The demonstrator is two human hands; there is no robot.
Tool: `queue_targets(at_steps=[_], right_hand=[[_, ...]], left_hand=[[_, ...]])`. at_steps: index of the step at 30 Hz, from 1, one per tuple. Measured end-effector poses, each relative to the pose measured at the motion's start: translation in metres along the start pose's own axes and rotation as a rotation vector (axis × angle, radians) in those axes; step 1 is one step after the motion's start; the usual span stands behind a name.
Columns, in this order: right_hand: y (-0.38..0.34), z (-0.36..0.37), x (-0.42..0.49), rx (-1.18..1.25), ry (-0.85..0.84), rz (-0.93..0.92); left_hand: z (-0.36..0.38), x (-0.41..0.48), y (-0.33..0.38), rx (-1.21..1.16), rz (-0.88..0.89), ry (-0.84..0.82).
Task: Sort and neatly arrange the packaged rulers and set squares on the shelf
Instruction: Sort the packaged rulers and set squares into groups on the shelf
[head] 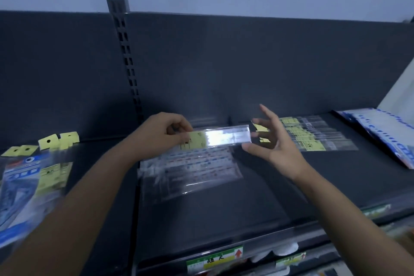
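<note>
Head view: mid-sort, pinching packaged ruler [226, 138] in left grip [161, 134], right grip [275, 144] spread; next, likely laying it squarely on ruler pile [313, 139].

My only camera sits on my head, facing forward and down from near over both forearms, so my left hand [156, 133], my right hand [277, 143] and the packaged ruler [224, 138] sit mid-frame above the dark shelf [291, 190], its back panel [246, 63] beyond.

On the shelf [291, 186], set-square packs [20, 186] lie left, a ruler pile [190, 168] centre, more rulers [313, 136] behind it rightward.
</note>
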State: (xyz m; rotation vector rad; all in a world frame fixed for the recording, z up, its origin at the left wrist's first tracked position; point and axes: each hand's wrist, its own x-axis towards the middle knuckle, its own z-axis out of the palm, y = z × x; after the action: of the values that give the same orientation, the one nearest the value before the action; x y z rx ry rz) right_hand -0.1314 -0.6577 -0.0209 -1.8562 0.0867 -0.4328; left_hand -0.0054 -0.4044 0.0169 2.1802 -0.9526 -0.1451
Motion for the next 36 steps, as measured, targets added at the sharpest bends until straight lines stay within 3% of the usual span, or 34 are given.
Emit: queue_targets(at_steps=[7,14,19,25,31,36], right_hand=[[0.0,-0.054,-0.006,-0.228,-0.007,0.04],[0.024,-0.154,-0.028,-0.067,-0.023,0.138],[0.055,-0.233,-0.033,-0.121,-0.063,0.143],[0.093,-0.281,-0.028,-0.261,-0.105,0.056],[0.112,-0.28,-0.008,-0.331,-0.084,-0.098],[0.126,-0.266,0.013,-0.529,-0.103,-0.157]], left_hand=[[0.063,0.045,0.044,-0.098,0.132,-0.134],[0.133,0.081,0.107,-0.018,0.19,-0.213],[0.203,0.095,0.151,0.146,0.2,-0.15],[0.266,0.088,0.18,0.225,0.061,-0.087],[0.271,0.108,0.186,0.209,-0.108,-0.009],[0.268,0.127,0.168,0.202,-0.163,0.084]])
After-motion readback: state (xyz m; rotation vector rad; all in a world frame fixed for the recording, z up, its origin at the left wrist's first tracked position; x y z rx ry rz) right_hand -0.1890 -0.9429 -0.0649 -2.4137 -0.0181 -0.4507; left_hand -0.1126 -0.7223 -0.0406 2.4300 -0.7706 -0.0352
